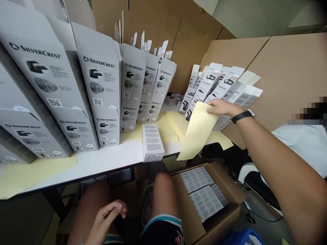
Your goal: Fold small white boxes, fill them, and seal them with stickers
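My right hand [221, 107] is closed on the top edge of a yellow paper sheet [198, 132], which hangs down in front of the table edge. Just left of it, a yellow paper stack [176, 124] lies on the white table [102, 163]. A small closed grey-white box [152, 143] rests at the table's front edge, apart from both hands. Above my lap, my left hand [109, 216] is loosely closed, and no object shows in it.
Tall open-topped SilverCrest boxes [102, 85] stand along the table's left. More upright cartons [212, 85] lean at the back right. An open cardboard box [224, 228] with rows of grey packs sits by my knee. A person in a white shirt [298, 139] is at right.
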A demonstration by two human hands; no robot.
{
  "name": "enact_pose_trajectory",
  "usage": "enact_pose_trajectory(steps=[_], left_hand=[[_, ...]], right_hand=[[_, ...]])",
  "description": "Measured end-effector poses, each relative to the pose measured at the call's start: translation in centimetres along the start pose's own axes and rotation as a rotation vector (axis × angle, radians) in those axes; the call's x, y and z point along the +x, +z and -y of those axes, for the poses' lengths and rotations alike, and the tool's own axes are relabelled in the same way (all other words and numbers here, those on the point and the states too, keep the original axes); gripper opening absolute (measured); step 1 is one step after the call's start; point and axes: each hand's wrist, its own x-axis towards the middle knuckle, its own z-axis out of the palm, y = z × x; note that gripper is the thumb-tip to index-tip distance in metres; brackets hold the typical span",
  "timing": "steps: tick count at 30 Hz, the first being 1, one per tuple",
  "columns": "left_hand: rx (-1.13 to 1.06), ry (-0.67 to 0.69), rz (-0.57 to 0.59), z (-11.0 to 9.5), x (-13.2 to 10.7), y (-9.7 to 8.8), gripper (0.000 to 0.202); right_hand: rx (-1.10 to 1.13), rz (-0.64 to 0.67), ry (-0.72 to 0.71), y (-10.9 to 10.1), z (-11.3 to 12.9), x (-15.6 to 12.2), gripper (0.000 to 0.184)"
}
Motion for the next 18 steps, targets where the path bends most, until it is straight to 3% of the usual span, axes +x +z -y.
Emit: enact_pose_trajectory(steps=[4,8,11,13,15,17,18], left_hand=[[0.004,-0.003,0.043,0.1,0.1,0.0,0.067],[0.013,-0.015,0.072,-0.1,-0.1,0.3,0.069],[-0.026,0.004,0.075,-0.6,-1.0,1.1,0.061],[-0.048,0.022,0.077,-1.1,-1.9,1.7,0.055],[-0.003,0.073,0.116,-1.6,-2.6,2.1,0.051],[0.083,0.167,0.177,-2.0,-3.1,2.4,0.045],[0.135,0.218,0.201,-2.1,-3.3,2.5,0.042]], right_hand=[[-0.029,-0.222,0.017,5.4,4.3,3.6,0.03],[0.035,-0.434,0.07,11.9,7.6,4.9,0.053],[0.155,-0.483,0.056,14.7,8.8,3.7,0.037],[0.245,-0.518,-0.024,15.3,9.3,1.2,0.029],[0.33,-0.614,-0.053,15.3,10.1,-2.9,0.038],[0.58,-0.777,-0.086,15.3,11.5,-9.1,0.032],[0.704,-0.754,-0.088,15.5,12.5,-12.7,0.024]])
